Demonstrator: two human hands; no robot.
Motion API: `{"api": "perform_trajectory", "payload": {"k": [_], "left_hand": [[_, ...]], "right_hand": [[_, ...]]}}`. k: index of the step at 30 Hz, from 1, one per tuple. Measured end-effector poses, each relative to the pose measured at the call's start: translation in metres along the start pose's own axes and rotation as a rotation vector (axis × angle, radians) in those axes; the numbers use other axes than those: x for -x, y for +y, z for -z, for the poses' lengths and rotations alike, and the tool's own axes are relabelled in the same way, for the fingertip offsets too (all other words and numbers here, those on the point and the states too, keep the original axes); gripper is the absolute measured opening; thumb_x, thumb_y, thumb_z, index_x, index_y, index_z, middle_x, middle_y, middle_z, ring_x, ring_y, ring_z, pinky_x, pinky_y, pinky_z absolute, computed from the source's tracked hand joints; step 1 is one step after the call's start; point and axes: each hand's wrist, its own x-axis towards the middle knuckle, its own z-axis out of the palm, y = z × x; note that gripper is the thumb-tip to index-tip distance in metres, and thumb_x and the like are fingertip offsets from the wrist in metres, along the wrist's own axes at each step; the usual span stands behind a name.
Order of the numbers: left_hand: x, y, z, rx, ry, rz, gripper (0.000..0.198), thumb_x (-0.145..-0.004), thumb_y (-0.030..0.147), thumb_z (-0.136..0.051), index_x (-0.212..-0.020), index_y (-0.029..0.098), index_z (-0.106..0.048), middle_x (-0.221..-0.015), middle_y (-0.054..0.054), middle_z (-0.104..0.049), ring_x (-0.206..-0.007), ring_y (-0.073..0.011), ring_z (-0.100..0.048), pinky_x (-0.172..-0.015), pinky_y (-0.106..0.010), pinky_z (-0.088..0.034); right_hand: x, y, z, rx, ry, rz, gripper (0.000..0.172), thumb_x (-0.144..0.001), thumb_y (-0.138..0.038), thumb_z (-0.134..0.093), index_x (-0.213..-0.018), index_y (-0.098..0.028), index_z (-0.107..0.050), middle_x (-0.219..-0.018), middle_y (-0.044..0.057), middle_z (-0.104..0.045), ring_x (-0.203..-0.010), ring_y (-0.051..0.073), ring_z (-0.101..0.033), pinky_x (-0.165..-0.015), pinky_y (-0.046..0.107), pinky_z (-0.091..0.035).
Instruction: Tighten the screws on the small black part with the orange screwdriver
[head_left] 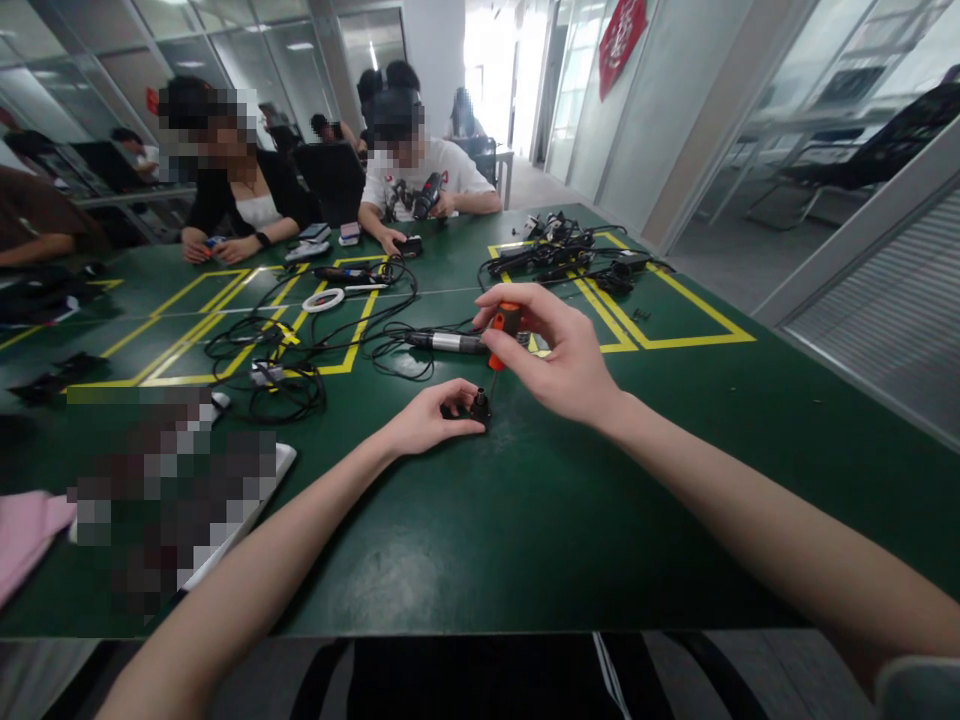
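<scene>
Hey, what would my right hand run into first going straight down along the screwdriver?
Probably the small black part in your left hand, maybe the green table just beside it; depth around the tip of the screwdriver is unclear.

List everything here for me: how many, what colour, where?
Screwdriver: one, orange and dark, centre
Small part: one, black, by the screwdriver's tip
Table: one, green, in front
Tape outlines: several, yellow, tabletop
Cables: uncountable, black, left and right
Cylindrical tool: one, silver-black, beyond the screwdriver
Ring: one, white, left of centre
Blurred flat things: two, white-edged, near left
Cloth: one, pink, left edge
Banner: one, red, upper right
Chairs: several, black, background
Other people: several, mixed clothing, across the table and beyond
Left hand: one, bare, around the small part
Right hand: one, bare, gripping the screwdriver
</scene>
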Motion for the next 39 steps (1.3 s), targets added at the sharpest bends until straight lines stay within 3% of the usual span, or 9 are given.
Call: {"api": "perform_trajectory", "payload": {"k": [4,7,11,20,28,31,34,39], "left_hand": [[-0.0002,0.0034,-0.0009,-0.024,-0.021,0.004,0.041,-0.083,0.042,-0.087,-0.114,0.019,-0.073,-0.107,-0.005,-0.076,-0.098,-0.0216,-0.067,-0.087,-0.033,-0.052],[-0.0003,0.0042,-0.0019,-0.027,-0.043,-0.004,0.035,-0.087,0.037,-0.083,-0.117,0.019,-0.074,-0.113,-0.006,-0.077,-0.102,-0.0223,-0.068,-0.089,-0.033,-0.052],[0.0001,0.0009,-0.0041,-0.022,-0.02,0.01,0.052,-0.088,0.038,-0.082,-0.135,0.021,-0.066,-0.12,-0.007,-0.076,-0.104,-0.0227,-0.069,-0.09,-0.034,-0.053],[-0.0014,-0.0002,-0.0048,-0.046,-0.045,-0.032,0.042,-0.09,0.04,-0.079,-0.125,0.02,-0.068,-0.121,-0.007,-0.075,-0.108,-0.0234,-0.069,-0.091,-0.033,-0.053],[0.0,0.0003,-0.0023,-0.087,-0.081,-0.048,0.037,-0.096,0.037,-0.072,-0.128,0.017,-0.069,-0.122,-0.01,-0.076,-0.1,-0.0229,-0.068,-0.086,-0.033,-0.053],[0.0008,-0.0002,-0.0041,-0.077,-0.06,-0.059,0.045,-0.095,0.038,-0.073,-0.134,0.019,-0.064,-0.125,-0.011,-0.075,-0.101,-0.0235,-0.069,-0.084,-0.034,-0.052],[0.001,-0.0006,-0.006,-0.067,-0.031,-0.059,0.052,-0.091,0.042,-0.079,-0.134,0.02,-0.06,-0.125,-0.011,-0.074,-0.107,-0.0247,-0.07,-0.083,-0.033,-0.052],[0.0007,-0.0001,-0.0068,-0.052,-0.004,-0.054,0.044,-0.091,0.041,-0.081,-0.125,0.02,-0.062,-0.124,-0.01,-0.075,-0.11,-0.0239,-0.07,-0.087,-0.033,-0.052]], "right_hand": [[0.0012,-0.0003,0.0023,0.067,0.054,0.017,0.024,-0.093,-0.015,-0.067,-0.114,-0.024,-0.075,-0.113,0.007,-0.073,-0.098,0.021,-0.07,-0.077,0.036,-0.062],[0.0029,0.0007,0.0023,0.071,0.059,0.025,0.032,-0.093,-0.016,-0.066,-0.122,-0.027,-0.076,-0.11,0.007,-0.071,-0.097,0.023,-0.069,-0.076,0.039,-0.062],[0.0057,0.0042,0.0003,0.016,0.052,0.037,0.041,-0.093,-0.014,-0.063,-0.131,-0.028,-0.069,-0.104,0.005,-0.073,-0.094,0.022,-0.071,-0.081,0.041,-0.062],[0.0031,0.0053,0.0,0.074,0.108,0.043,0.014,-0.092,-0.022,-0.074,-0.106,-0.024,-0.073,-0.103,0.005,-0.073,-0.093,0.021,-0.069,-0.076,0.036,-0.059],[0.0031,0.0022,0.0001,0.087,0.094,0.076,0.025,-0.095,-0.017,-0.068,-0.118,-0.025,-0.075,-0.103,0.005,-0.077,-0.095,0.022,-0.073,-0.081,0.038,-0.061],[0.0049,0.0029,-0.0003,0.031,0.08,0.025,0.031,-0.094,-0.014,-0.063,-0.122,-0.025,-0.071,-0.108,0.005,-0.08,-0.1,0.021,-0.076,-0.083,0.037,-0.061],[0.0056,0.0044,-0.001,0.001,0.089,-0.017,0.025,-0.093,-0.015,-0.064,-0.115,-0.023,-0.071,-0.106,0.004,-0.08,-0.099,0.021,-0.077,-0.082,0.035,-0.06],[0.0034,0.0055,-0.0019,0.042,0.115,0.011,0.016,-0.092,-0.023,-0.074,-0.108,-0.024,-0.075,-0.105,0.005,-0.075,-0.094,0.02,-0.071,-0.075,0.032,-0.059]]}}
